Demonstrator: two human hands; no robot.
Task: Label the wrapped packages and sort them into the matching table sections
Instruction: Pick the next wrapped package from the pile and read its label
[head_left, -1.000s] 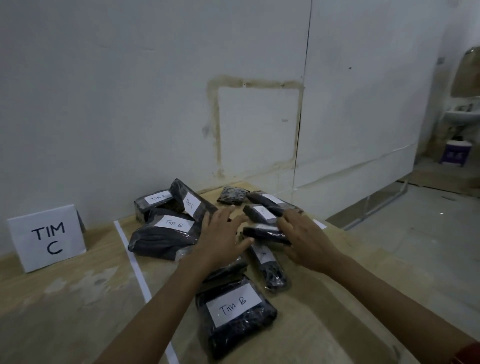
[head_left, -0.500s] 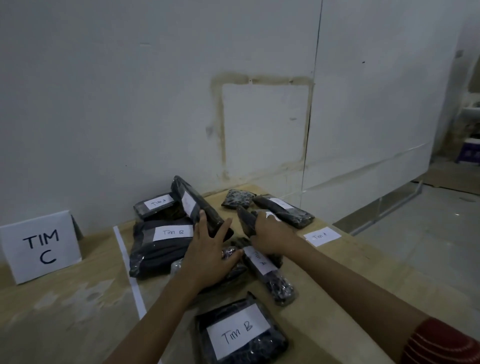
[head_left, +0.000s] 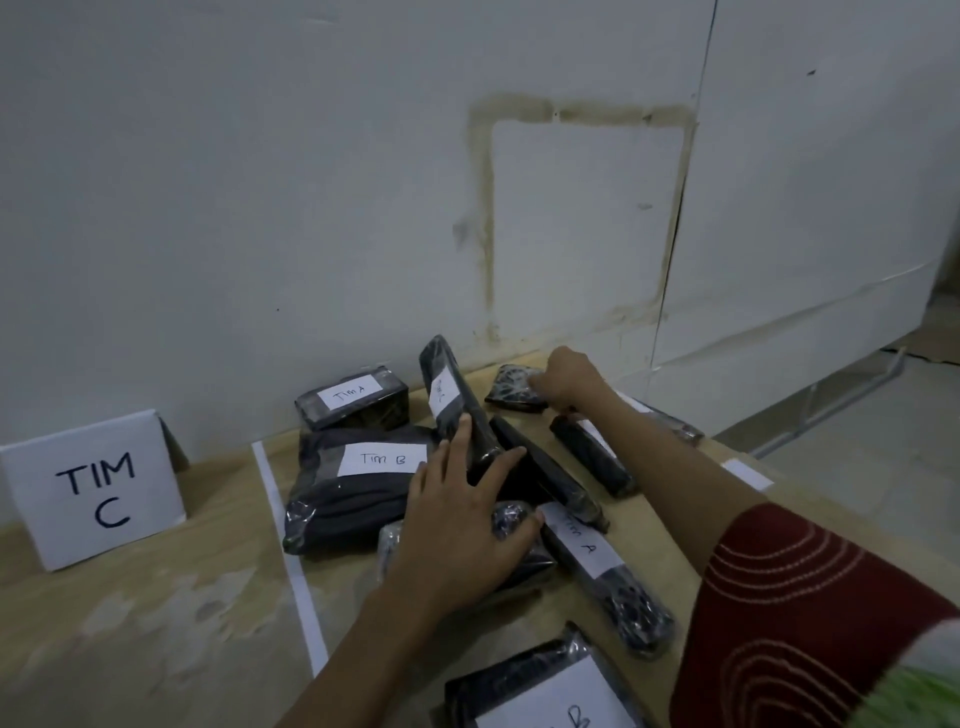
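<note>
Several wrapped packages sit heaped on the wooden table (head_left: 670, 525) to the right of a white tape line (head_left: 291, 540), and I only get the head view. My left hand (head_left: 457, 540) is flat, fingers spread, pressing down on a clear-wrapped package (head_left: 514, 525) in the middle of the pile; it pins rather than grips. My right hand (head_left: 566, 382) reaches to the back, knuckles curled at the small patterned package (head_left: 511, 389) near the wall; I cannot tell if the fingers have closed on it.

Readable labels: a TIM A box (head_left: 353, 397) at the back, a large TIM B bundle (head_left: 353, 483), a long TIM A package (head_left: 597, 566), another B package (head_left: 545, 691) at the bottom edge. The patterned one shows no label from here.

My judgement: pinch that one by its edges, lift it clear before dragging, and keep the left hand as an anchor so the slick wrap doesn't slide the heap. Then read or add its label first.

Surface: bare worn wood, pale scuffs left of the tape. A TIM C sign (head_left: 96, 488) stands alone in that section. Loose white label (head_left: 748, 475) at the right edge. Room: white wall (head_left: 260, 182) with a stained square outline, dim light.
</note>
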